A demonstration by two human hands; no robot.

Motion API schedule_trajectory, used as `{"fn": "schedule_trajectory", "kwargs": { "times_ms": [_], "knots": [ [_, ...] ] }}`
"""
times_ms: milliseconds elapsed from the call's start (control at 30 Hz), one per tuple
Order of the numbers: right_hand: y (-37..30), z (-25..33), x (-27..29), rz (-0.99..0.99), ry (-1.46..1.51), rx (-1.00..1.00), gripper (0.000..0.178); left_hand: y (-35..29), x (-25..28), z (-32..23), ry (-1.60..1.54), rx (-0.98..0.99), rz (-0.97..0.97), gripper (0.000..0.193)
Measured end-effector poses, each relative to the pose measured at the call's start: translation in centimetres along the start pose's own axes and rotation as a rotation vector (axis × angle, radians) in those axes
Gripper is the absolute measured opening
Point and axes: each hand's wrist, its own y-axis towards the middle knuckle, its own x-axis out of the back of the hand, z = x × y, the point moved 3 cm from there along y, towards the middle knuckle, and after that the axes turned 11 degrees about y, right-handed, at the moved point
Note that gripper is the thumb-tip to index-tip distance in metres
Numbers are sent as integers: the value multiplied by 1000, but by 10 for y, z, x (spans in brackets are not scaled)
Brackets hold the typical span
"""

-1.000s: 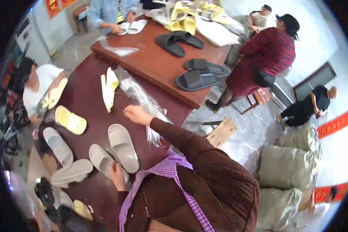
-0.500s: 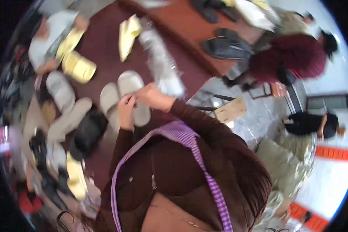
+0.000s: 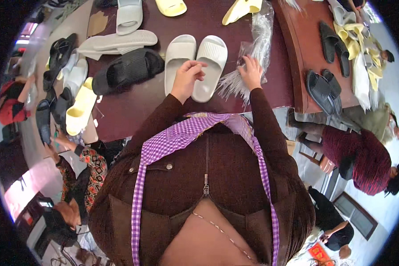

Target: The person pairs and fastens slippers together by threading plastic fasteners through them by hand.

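Observation:
A pair of light grey slide slippers lies side by side on the dark red table point(image 3: 142, 106), the left slipper point(image 3: 180, 46) and the right slipper point(image 3: 213, 48) with toes pointing away. Over their near halves is my left hand point(image 3: 187, 81), its fingers loosely bent and apart, nothing visible in it. My right hand point(image 3: 252, 73) spreads its fingers at the near end of a bundle of thin clear plastic strands point(image 3: 262, 37), partly in clear wrapping. Whether its fingertips touch the strands I cannot tell.
Left of the pair lie a black slipper point(image 3: 128, 71), grey slippers point(image 3: 131, 39) and a yellow slipper point(image 3: 81, 106). More yellow ones are at the far edge. Black slippers point(image 3: 323, 91) rest on the reddish-brown surface at right. A person in patterned sleeves point(image 3: 95, 170) works at lower left.
My hands were together over the grey slippers and have come apart, the right one moving to the strand bundle. The view has turned, and the slippers now appear farther right and higher.

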Motion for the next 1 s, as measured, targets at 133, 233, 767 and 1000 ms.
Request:
{"fn": "schedule_trajectory", "kwargs": {
  "times_ms": [133,233,767,1000],
  "knots": [
    [5,-19,-2,-19,-33,-32,51,5,10,-3,-299,19,-73,8],
    [11,-35,6,-4,-71,30,49,8,30,-5,-427,-25,-129,8],
    [-17,16,42,51,711,-166,28,-41,75,-16,-487,-67,-327,7],
    [-53,119,-15,358,1523,-749,30,-66,57,17,-480,105,-207,12]
  ]
}}
